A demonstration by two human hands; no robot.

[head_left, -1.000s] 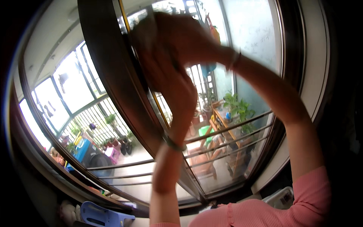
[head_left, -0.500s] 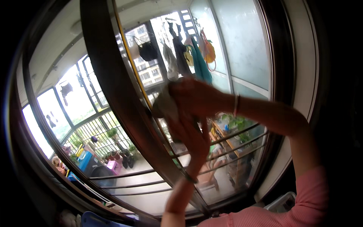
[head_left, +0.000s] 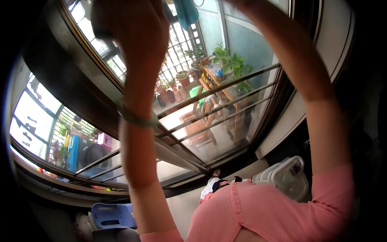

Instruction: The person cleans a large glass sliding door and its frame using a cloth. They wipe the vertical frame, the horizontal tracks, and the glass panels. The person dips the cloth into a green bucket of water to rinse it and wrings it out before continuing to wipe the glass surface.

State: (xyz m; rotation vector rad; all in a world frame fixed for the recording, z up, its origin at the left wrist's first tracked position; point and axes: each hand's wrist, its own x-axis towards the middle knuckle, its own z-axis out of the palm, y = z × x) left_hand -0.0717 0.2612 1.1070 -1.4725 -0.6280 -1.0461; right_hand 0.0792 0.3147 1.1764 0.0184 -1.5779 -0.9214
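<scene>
My left hand [head_left: 141, 26] is raised at the top edge, partly cut off and blurred, with its fingers closed. A dark grey-green cloth [head_left: 101, 22] bulges out at its left side, close to the dark frame [head_left: 52, 64] of a glazed sliding door. A green bangle [head_left: 137, 117] circles the left wrist. My right forearm [head_left: 290, 44] reaches up across the right side. The right hand itself lies beyond the top edge, so its fingers are hidden.
Metal rails [head_left: 225, 89] cross the lower door glass. Through it show potted plants [head_left: 234, 60], a wooden stool [head_left: 197, 125] and several shoes [head_left: 173, 95]. On my side are a blue plastic chair [head_left: 115, 215] at lower left and clear plastic boxes [head_left: 288, 177] at lower right.
The view has tipped downward, so the balcony floor and my torso show more. My hands, together on the cloth before, are now apart; the right one has left the picture at the top.
</scene>
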